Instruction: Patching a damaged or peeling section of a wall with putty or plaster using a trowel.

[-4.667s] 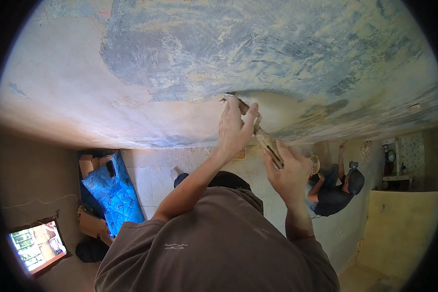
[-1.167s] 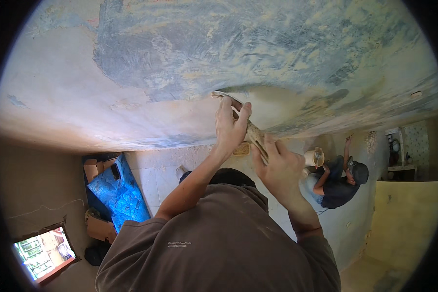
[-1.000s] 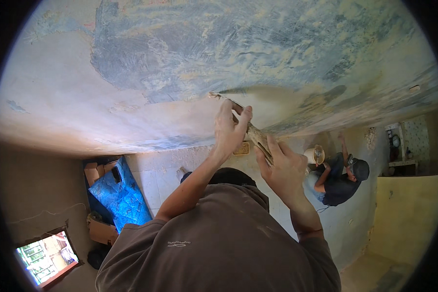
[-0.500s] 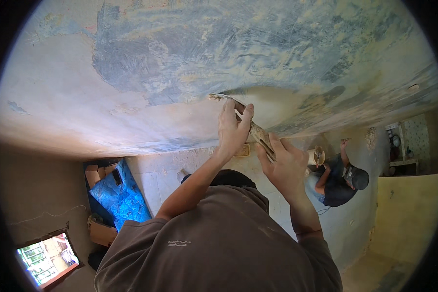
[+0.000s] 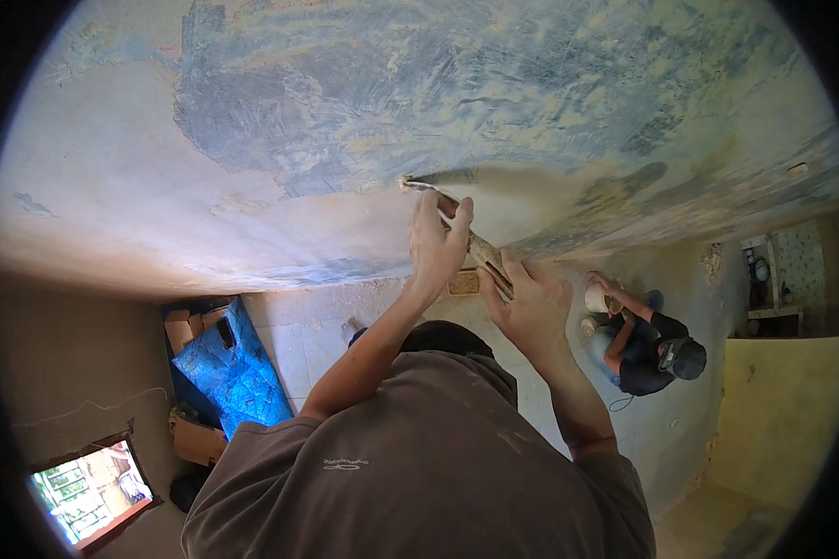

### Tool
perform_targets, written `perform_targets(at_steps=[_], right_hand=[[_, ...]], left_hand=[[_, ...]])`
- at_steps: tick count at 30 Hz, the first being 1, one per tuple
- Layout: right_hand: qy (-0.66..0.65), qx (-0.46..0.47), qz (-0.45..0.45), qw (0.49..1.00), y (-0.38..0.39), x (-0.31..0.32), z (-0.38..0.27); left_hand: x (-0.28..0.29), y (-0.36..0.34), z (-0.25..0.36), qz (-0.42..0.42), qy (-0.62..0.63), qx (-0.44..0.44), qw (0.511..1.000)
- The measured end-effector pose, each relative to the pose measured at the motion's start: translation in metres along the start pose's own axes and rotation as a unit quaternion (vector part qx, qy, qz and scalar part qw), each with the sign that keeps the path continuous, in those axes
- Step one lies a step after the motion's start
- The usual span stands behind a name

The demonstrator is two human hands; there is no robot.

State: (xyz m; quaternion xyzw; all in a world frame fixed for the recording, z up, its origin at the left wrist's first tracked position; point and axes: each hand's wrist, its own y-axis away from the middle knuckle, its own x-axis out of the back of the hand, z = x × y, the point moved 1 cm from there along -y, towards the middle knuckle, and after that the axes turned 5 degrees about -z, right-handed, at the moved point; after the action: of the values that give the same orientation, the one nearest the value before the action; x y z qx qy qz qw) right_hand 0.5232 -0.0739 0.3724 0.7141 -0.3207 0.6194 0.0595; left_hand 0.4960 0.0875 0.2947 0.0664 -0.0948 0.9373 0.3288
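Observation:
My left hand (image 5: pixel 435 242) is closed round the upper part of a plastering trowel (image 5: pixel 482 252), its thumb raised along one side. The trowel is seen nearly edge-on and is crusted with dried plaster. My right hand (image 5: pixel 536 307) grips the trowel's lower end, fingers and thumb curled over its edge. At the upper tip, a lump of pale plaster (image 5: pixel 406 184) is close to or touching the wall (image 5: pixel 345 219); which one I cannot tell. Above the tip spreads a rough blue-grey patch (image 5: pixel 419 93) on the wall.
At right, a co-worker (image 5: pixel 657 359) in a dark cap crouches with hands at a pale bucket (image 5: pixel 598 298). A small rectangular tray (image 5: pixel 463 283) lies on the tiled floor (image 5: pixel 284 345). A blue sheet (image 5: pixel 242 373) and cardboard (image 5: pixel 196 443) are at left, near a window (image 5: pixel 93 494).
Both my hands and the trowel have shifted slightly left along the wall. The co-worker's raised hand has come down to the bucket, which now sits more upright.

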Motion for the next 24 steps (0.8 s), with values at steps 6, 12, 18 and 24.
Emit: perform_targets(at_steps=[6,12,18,24], right_hand=[[-0.020,-0.011,-0.001,1.000,0.006,0.023,-0.012],[0.010,-0.020,-0.015,1.000,0.000,0.009,-0.019],[-0.007,-0.021,-0.019,1.000,0.008,0.018,-0.017],[0.029,-0.020,-0.015,0.999,0.000,0.014,-0.023]], left_hand=[[0.008,0.011,0.021,-0.062,0.072,0.028,0.995],[0.002,0.002,0.006,-0.020,0.060,0.006,0.998],[0.007,0.013,0.006,-0.059,0.090,0.029,0.994],[-0.001,0.005,0.009,-0.014,0.049,-0.011,0.999]])
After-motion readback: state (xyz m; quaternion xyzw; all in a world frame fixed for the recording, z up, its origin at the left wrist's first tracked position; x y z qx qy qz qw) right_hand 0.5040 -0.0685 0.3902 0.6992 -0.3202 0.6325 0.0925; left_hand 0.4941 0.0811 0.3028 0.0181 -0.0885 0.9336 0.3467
